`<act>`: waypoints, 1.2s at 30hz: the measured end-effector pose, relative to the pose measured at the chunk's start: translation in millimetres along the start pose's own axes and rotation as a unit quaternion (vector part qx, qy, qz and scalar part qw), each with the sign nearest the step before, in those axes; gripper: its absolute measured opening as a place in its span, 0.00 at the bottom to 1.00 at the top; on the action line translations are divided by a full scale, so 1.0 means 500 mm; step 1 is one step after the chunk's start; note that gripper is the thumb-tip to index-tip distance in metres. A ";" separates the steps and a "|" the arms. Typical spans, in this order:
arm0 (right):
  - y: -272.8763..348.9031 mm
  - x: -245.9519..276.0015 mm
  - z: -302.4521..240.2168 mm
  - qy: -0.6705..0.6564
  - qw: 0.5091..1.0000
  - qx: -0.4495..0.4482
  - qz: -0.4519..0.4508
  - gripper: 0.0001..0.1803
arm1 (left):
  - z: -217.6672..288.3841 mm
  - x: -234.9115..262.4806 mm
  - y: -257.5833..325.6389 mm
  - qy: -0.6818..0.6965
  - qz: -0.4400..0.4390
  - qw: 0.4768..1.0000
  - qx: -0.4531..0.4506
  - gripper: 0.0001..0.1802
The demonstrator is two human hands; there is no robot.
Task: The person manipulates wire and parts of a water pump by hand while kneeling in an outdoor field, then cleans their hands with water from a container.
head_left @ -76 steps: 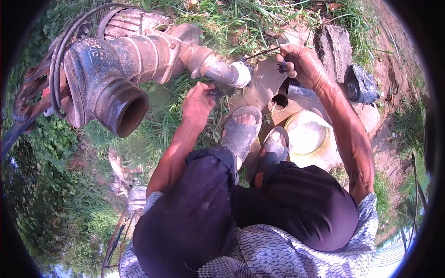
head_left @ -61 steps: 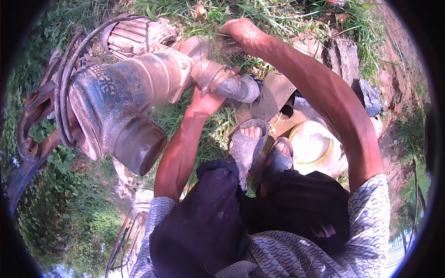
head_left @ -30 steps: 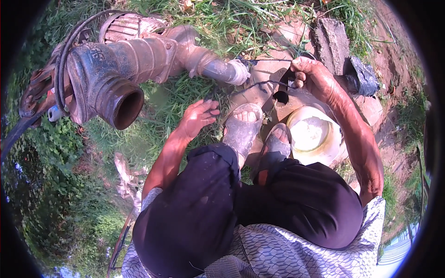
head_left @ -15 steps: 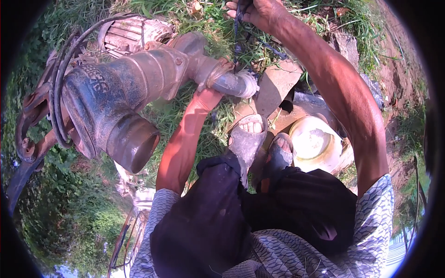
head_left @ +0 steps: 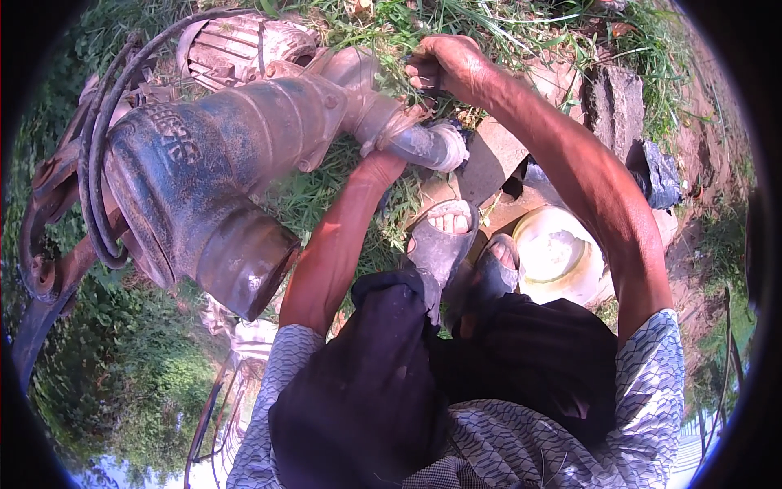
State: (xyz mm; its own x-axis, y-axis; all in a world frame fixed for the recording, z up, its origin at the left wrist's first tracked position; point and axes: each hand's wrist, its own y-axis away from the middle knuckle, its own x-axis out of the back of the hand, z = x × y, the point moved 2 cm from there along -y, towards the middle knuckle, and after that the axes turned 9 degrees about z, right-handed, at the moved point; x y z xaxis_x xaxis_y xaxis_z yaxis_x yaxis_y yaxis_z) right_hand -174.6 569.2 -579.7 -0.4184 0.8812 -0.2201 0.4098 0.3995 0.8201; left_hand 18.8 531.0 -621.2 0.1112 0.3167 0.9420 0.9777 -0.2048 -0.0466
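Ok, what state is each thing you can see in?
Left hand: closed around grey pipe elbow
Right hand: curled, contents unclear
Grey pipe elbow: pale wrapping around its end
Blue pump casing: dusty, paint worn
Black cable: looped
Sandals: worn
Black plastic sheet: crumpled
Pale round container: sunlit

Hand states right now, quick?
Left hand: closed around the grey pipe end, fingertips showing on its far side.
Right hand: fingers curled, off the pipe; can't tell what, if anything, it grips.
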 end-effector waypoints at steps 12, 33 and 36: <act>0.033 -0.062 0.039 0.564 0.576 0.541 -0.240 0.10 | 0.017 -0.153 0.092 -0.793 -0.148 -0.384 -0.450 0.22; 0.349 0.148 0.182 0.307 0.909 -0.129 -0.252 0.07 | -0.064 0.378 0.133 -0.769 0.370 -0.484 -0.195 0.13; 0.365 0.133 0.210 0.086 0.961 -0.152 -0.213 0.08 | -0.008 0.363 0.055 -0.782 0.318 -0.533 -0.051 0.14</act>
State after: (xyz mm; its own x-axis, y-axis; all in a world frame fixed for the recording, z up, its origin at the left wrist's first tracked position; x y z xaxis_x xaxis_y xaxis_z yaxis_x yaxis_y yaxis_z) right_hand -42.8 727.4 -500.3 -0.6344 0.5891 -0.5005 -0.0723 0.5994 0.7972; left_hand 65.3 578.9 -450.1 -0.4557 -0.8843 -0.1014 0.7419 -0.4403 0.5057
